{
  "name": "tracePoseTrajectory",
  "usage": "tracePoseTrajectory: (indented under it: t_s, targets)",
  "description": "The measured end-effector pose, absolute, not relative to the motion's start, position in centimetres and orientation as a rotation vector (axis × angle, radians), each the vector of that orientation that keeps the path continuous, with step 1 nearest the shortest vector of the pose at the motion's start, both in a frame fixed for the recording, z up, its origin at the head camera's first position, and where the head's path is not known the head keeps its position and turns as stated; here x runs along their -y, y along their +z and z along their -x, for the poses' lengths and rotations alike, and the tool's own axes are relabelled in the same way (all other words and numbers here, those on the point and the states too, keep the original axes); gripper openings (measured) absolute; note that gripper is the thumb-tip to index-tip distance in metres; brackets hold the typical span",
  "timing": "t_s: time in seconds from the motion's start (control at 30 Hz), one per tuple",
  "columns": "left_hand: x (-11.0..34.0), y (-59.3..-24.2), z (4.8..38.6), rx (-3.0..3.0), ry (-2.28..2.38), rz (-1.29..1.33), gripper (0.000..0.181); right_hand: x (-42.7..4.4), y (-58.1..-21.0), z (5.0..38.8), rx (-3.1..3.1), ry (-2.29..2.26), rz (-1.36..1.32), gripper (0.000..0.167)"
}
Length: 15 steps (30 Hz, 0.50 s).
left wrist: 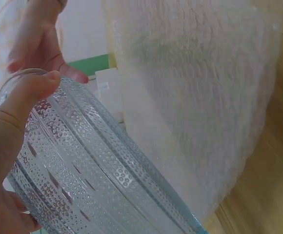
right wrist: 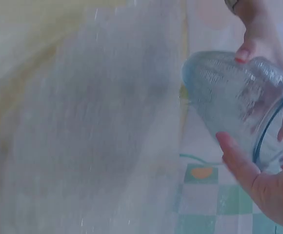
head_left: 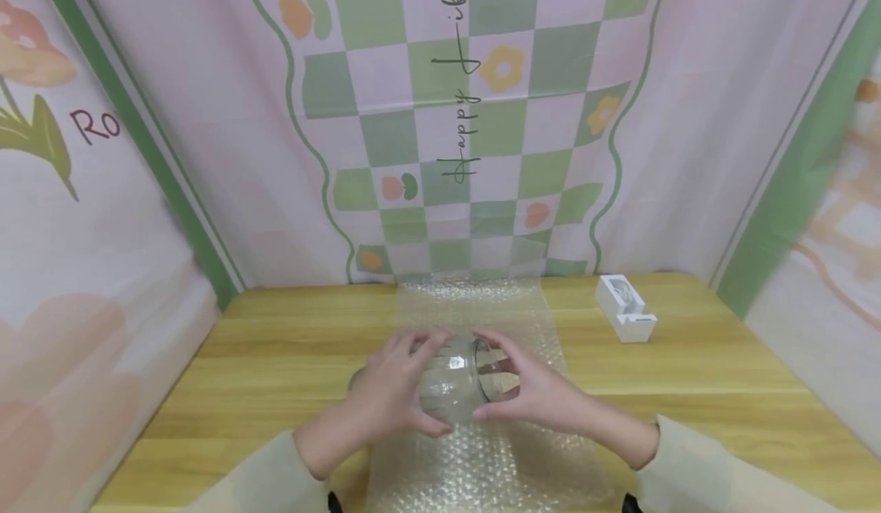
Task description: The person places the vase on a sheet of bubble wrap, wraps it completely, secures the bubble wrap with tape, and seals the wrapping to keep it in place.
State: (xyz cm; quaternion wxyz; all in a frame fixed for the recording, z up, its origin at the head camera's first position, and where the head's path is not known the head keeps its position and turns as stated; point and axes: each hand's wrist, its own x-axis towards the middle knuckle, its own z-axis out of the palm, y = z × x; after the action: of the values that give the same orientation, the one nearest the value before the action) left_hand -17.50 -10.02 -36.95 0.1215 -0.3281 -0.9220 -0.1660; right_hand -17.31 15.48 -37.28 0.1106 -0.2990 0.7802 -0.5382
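Observation:
A clear glass vase (head_left: 450,383) with a dotted, ribbed pattern lies sideways in the air between my two hands, its round mouth turned to the right. Curled around its body is my left hand (head_left: 388,383), thumb on the near side. My right hand (head_left: 537,391) holds it at the mouth end, with thumb and fingers spread about the rim (right wrist: 271,126). In the left wrist view the raised texture of the vase (left wrist: 92,161) shows plainly. Beneath it, a long sheet of bubble wrap (head_left: 475,467) lies flat on the table.
A white tape dispenser (head_left: 625,309) stands at the back right of the wooden table (head_left: 289,345), beside the bubble wrap. Printed curtains (head_left: 440,138) hang behind the table and on both sides.

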Motion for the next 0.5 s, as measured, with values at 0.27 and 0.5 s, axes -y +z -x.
tracePoseTrajectory:
  t_s: [0.27, 0.5]
  targets:
    - [9.39, -37.35, 17.25, 2.679, -0.458, 0.955, 0.119, -14.66, -37.03, 16.79, -2.324, -1.616, 0.797, 0.096]
    - [9.02, -36.97, 17.07, 2.684, -0.509, 0.974, 0.126, -15.11, -36.68, 16.49, -2.303, -1.726, 0.671, 0.088]
